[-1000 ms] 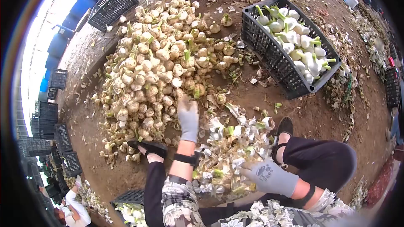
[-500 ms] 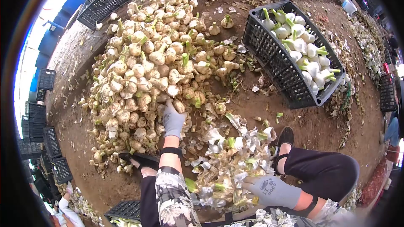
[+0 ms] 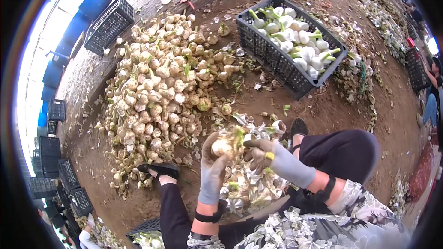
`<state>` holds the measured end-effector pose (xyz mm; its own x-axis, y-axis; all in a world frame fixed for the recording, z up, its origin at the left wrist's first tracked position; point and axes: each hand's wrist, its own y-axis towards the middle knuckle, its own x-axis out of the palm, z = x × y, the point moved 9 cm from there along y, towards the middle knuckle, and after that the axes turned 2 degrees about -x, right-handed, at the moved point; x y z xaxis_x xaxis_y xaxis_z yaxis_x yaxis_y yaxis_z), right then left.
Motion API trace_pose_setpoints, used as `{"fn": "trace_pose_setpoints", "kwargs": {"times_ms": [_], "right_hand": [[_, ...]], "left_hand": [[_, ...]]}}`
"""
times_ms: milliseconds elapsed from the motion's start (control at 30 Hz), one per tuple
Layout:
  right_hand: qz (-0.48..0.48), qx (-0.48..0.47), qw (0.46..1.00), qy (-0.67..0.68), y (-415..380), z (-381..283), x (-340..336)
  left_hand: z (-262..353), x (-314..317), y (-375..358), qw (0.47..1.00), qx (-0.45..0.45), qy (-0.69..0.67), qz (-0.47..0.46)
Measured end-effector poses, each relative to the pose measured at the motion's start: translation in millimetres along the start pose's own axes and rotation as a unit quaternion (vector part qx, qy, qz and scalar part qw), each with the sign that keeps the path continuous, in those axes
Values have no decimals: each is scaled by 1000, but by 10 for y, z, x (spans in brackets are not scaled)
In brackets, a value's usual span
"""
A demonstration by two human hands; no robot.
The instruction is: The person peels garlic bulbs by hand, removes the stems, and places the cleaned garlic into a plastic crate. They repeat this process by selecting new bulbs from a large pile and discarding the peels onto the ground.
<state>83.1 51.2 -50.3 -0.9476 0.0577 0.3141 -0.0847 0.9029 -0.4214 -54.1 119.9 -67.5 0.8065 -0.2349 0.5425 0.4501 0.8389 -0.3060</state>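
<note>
Peeling in hand, by the look of it: left hand (image 3: pixel 213 168) clamped round a dirty bulb (image 3: pixel 222 147) held up just over the husk heap (image 3: pixel 244 189), right hand (image 3: pixel 263 153) pressed against it with fingers pinching at the stalk end, both hands close together. Next, probably stripping the outer skin onto the husks, then carrying the cleaned bulb well beyond the heap to the crate (image 3: pixel 272 55) of white ones, with the unpeeled pile (image 3: pixel 157 92) to the heap's left
</note>
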Motion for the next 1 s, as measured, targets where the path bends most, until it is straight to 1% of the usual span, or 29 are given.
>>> {"fn": "trace_pose_setpoints", "kwargs": {"times_ms": [33,100,133,167,200,233,267,300,367,400,433,500,533,567,633,667,700,733,767,800,833,900,933,967,1000], "right_hand": [[13,-1,999,51,-28,-36,-12],[37,10,990,133,-78,-26,-75],[63,-21,991,120,-97,-87,-118],[64,-22,990,120,-109,-92,-132],[54,-30,992,112,-108,-98,-132],[43,-38,993,103,-101,-85,-124],[61,-40,993,88,-82,-66,-145],[61,-39,993,90,-99,-77,-169],[44,-65,997,2,-115,-217,-190],[43,-64,997,3,-122,-230,-196],[34,-59,998,5,-127,-226,-190],[15,-46,999,11,-143,-242,-153],[22,-28,998,-46,-179,-272,-169],[21,-26,998,-44,-174,-250,-170],[12,-131,990,-43,-182,-397,-147],[13,-130,991,-42,-187,-396,-149],[9,-162,982,-98,-212,-467,-135],[5,-193,969,-153,-238,-533,-114],[1,-223,952,-208,-260,-588,-83],[2,-230,934,-272,-252,-600,-64],[1,-229,935,-272,-247,-593,-47],[44,-222,948,-223,-249,-575,-100],[44,-222,948,-224,-238,-558,-82],[48,-234,948,-209,-236,-551,-69],[51,-245,949,-193,-243,-549,-52]], "left_hand": [[-16,63,-81,1000,0,25,-1],[103,342,-225,992,83,95,-8],[252,452,-282,955,171,244,6],[268,492,-300,954,171,244,4],[422,676,-411,864,281,418,-16],[479,887,-545,730,375,570,-35],[491,999,-602,691,396,602,-61],[479,1023,-607,691,394,603,-62],[472,1084,-657,669,422,609,-61],[480,1096,-669,660,431,612,-65],[475,1085,-673,660,430,613,-64],[478,1006,-668,679,416,603,-44],[477,962,-650,698,402,592,-39],[482,970,-654,698,400,593,-39],[521,900,-592,770,351,532,-24],[357,645,-488,911,223,347,6],[331,617,-499,911,222,347,7],[225,484,-457,977,148,150,9],[97,428,-433,996,67,-54,11],[70,519,-435,991,20,-132,-1],[22,475,-431,991,21,-132,0],[-139,382,-402,997,-31,-44,46],[-41,523,-465,997,55,-50,-3],[-41,549,-477,997,55,-52,-2],[-19,550,-501,998,64,-4,8]]}}
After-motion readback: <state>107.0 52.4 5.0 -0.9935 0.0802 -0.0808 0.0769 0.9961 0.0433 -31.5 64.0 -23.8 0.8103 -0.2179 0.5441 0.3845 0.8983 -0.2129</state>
